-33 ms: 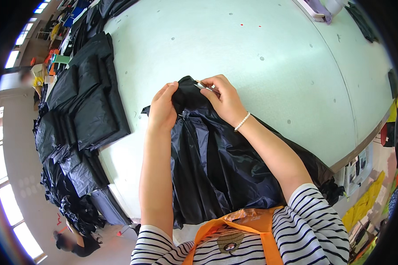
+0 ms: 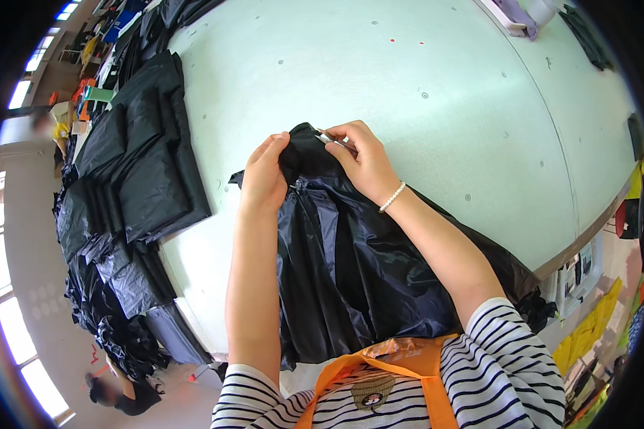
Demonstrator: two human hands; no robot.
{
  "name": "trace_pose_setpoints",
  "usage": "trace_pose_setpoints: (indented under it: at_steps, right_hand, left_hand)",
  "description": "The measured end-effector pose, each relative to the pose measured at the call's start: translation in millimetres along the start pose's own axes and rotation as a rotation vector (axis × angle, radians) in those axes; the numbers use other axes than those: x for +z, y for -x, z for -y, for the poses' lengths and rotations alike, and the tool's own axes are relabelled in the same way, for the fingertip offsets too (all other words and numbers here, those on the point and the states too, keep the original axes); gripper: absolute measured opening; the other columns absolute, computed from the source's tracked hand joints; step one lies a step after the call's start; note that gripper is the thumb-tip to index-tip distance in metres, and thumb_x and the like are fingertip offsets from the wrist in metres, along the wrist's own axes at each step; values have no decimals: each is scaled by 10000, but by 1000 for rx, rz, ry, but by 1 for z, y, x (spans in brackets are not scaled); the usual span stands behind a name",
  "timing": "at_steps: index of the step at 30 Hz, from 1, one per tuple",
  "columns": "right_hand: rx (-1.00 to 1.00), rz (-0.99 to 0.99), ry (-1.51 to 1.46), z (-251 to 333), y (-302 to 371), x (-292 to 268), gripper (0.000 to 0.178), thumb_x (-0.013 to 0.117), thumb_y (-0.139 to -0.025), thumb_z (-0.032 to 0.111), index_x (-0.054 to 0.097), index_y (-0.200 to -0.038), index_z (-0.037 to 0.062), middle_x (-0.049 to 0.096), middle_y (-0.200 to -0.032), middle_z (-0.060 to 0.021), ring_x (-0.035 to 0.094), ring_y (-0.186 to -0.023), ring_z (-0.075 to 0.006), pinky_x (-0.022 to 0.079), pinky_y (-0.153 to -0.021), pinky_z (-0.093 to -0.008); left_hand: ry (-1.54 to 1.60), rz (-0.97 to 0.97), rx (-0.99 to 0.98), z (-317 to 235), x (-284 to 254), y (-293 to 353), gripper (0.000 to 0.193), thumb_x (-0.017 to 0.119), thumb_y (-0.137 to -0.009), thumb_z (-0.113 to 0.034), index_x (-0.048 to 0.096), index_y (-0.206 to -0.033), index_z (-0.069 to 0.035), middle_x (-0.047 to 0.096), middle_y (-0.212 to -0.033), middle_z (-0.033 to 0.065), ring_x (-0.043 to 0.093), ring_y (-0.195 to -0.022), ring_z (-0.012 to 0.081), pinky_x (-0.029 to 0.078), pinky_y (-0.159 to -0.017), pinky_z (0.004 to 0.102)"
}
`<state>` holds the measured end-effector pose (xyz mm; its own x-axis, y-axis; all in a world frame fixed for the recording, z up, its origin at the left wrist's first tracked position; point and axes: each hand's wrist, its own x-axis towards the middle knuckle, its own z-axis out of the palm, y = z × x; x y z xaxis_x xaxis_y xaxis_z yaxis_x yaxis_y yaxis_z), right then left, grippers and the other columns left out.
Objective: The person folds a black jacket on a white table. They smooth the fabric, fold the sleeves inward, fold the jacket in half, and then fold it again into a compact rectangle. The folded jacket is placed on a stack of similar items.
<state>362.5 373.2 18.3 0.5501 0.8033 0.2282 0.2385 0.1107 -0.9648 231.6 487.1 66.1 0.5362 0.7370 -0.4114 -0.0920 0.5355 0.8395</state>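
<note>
A black, shiny garment lies across the near part of the table and hangs over the edge toward my lap. My left hand pinches the upper left edge of its gathered top, fingers closed on the fabric. My right hand is closed around small metal thread snips. Their slim silver tips point left, at the garment's upper edge; whether they touch the cloth is hard to see. Most of the snips is hidden in my fingers. A zipper pull shows just below the left fingers.
The pale green table spreads beyond my hands. Folded black garments are stacked at the left. A lilac tray stands far right. Below the right edge are a clear plastic bin and yellow fabric. Another person is at the lower left.
</note>
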Motion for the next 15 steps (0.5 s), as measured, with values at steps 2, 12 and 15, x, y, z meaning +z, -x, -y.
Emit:
trace_pose_setpoints:
  at_steps: [2,12,15]
  right_hand:
    - [45,29,2,3,-1,0,165,629,-866,54,599,-1022,10,557,-980,-85,595,-850,-162,492,-736,-269]
    - [-56,-45,-23,3,-6,5,130,660,-844,102,624,-943,26,593,-871,-89,578,-691,-189,464,-619,-282]
    - [12,-63,4,3,-8,1,137,666,-842,111,627,-942,26,608,-874,-97,588,-706,-188,472,-636,-287]
  left_hand:
    - [15,6,-7,1,-2,1,178,535,-934,-119,592,-985,43,625,-957,86,579,-903,150,457,-818,279]
    - [14,12,0,-1,0,2,155,554,-924,-115,586,-980,27,617,-956,68,575,-899,133,455,-812,258]
    - [-85,-13,55,-1,-4,4,179,578,-914,-148,588,-1005,6,615,-951,71,564,-884,132,441,-783,254]
